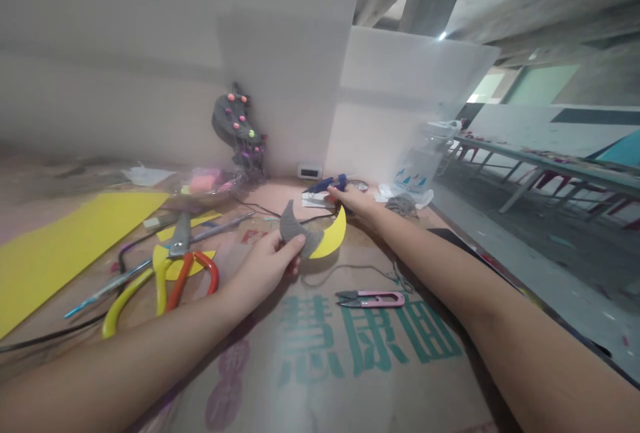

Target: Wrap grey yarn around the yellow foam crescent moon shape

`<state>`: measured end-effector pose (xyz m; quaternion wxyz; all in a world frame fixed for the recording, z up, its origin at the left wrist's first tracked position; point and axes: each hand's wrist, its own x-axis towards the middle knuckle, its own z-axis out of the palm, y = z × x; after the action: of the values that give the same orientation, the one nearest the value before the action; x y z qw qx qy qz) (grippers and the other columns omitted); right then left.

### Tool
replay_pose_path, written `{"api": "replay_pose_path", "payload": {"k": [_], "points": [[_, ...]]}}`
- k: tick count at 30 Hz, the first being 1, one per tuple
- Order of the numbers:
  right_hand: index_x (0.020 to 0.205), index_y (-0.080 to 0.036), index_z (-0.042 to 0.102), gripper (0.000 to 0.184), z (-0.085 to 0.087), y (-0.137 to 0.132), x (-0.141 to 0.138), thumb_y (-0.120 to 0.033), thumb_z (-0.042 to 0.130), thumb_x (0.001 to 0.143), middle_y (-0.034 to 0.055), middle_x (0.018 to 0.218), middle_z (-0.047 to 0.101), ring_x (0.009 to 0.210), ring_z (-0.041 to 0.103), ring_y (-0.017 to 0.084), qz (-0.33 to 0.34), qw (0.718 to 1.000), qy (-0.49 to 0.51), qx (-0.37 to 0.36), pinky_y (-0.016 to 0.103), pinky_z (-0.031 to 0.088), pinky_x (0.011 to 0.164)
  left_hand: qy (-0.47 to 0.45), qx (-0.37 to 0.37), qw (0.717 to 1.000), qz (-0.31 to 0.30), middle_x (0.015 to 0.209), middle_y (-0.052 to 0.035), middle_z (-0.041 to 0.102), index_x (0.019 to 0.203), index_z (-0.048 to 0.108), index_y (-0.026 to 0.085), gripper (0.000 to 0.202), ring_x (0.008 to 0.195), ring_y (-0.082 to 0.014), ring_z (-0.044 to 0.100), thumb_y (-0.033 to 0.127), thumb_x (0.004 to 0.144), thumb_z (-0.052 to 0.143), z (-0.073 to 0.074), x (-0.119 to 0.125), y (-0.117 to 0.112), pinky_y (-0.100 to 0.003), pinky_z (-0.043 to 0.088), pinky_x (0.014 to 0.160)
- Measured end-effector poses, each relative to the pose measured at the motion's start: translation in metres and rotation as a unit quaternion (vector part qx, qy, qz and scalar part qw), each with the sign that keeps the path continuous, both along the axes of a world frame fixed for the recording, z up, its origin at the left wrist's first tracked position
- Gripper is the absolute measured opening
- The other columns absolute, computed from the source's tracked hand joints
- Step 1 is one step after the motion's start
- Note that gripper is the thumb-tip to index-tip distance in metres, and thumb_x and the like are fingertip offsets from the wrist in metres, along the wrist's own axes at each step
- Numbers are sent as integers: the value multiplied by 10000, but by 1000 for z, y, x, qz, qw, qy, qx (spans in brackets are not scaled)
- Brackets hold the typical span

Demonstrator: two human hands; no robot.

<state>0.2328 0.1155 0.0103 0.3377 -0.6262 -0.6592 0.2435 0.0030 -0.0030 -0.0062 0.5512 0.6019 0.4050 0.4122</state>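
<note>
Between the thumb and fingers of my left hand (pixel 273 256) is a crescent (pixel 333 236), its right part bare yellow and its left part covered in grey yarn or felt-like material. My right hand (pixel 350 200) reaches farther back, its fingers closed at the handle of a blue glue gun (pixel 327 184) that lies by a small white piece. Part of the handle is hidden by the hand. Nearer to me, pink thread snips (pixel 370 299) lie on the printed cardboard (pixel 300 386), with a loose grey strand (pixel 345 266) just beyond them.
Scissors with yellow and red handles (pixel 187 246) lie at left, over pens and yellow scraps. Beyond them is a large yellow sheet (pixel 75 246). A dark piece with coloured pompoms (pixel 235 120) stands against the back panel. A plastic container (pixel 417 160) and grey yarn (pixel 401 204) stand at back right.
</note>
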Motion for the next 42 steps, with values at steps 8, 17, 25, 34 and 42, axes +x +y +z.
{"api": "replay_pose_path", "payload": {"k": [8,17,25,34,42], "points": [[1141,-150,579,315,4,-10,9,-386,510,944,69,1071,633,888,634,160,29,999,-24,4,355,546,775,-3,-8,1000,3,514,59,502,717,496,172,294,445,-84,449,440,793,594,8,2,-4,-191,309,425],[1062,-133,614,342,12,-21,23,-432,541,913,62,986,659,872,634,182,-21,982,-190,1,363,515,795,-48,-25,998,36,576,30,571,712,532,157,309,493,-94,516,439,745,656,9,-1,-2,-208,403,493],[989,-177,688,276,45,-100,19,-385,530,900,108,1038,701,999,623,237,41,959,-268,82,304,430,863,-61,-5,996,68,609,17,598,740,592,157,289,560,-122,549,439,759,652,8,-3,0,-229,425,559],[1055,-173,643,250,8,-159,-45,-330,628,860,106,1134,649,1126,535,224,301,916,-212,158,382,409,989,56,50,993,96,661,-33,650,653,634,141,389,672,-172,587,488,817,573,12,-7,-2,-255,431,646],[859,-187,556,144,7,-178,-46,-242,453,944,22,770,624,695,552,140,229,951,-146,149,252,418,649,-11,68,996,64,629,60,583,1329,473,201,631,551,-115,534,277,737,679,5,-3,-2,-206,370,528]]}}
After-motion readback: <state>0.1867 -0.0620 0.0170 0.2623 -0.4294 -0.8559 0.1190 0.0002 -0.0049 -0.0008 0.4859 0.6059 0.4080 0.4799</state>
